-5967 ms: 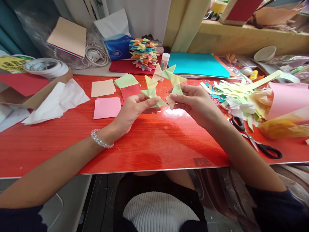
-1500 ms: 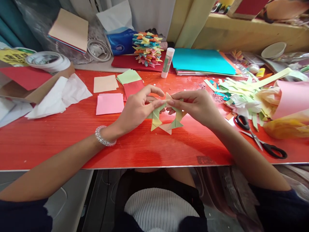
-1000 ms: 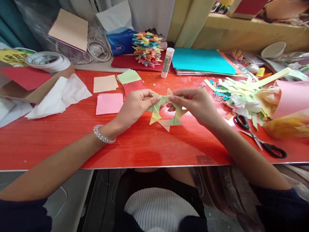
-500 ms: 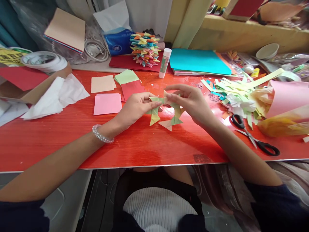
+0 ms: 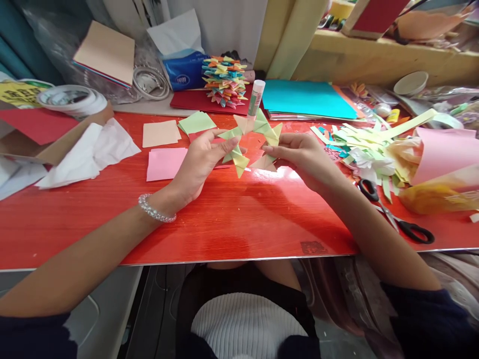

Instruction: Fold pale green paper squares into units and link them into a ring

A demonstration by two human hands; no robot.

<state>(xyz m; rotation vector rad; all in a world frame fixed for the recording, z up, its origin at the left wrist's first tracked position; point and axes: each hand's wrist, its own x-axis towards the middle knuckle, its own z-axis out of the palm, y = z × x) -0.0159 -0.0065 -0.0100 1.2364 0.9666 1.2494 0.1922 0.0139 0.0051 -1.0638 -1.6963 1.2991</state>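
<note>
A folded paper ring of green, yellow and beige pointed pieces is held up above the red table, with a gap at its near side. My left hand pinches its left side between thumb and fingers. On the opposite side, my right hand grips the ring near its lower right end. Left of the ring lie pink paper squares, beige squares, green squares and red paper partly behind my left hand. A glue stick stands upright just behind the ring.
Black scissors lie at the right beside a heap of paper strips. Behind are a layered star stack, blue sheets and a tissue pack. A cardboard box with tape rolls is at left.
The paper ring has been raised and opened out to face the camera. My right hand has moved from its top to its lower right side; my left hand still holds the left side.
</note>
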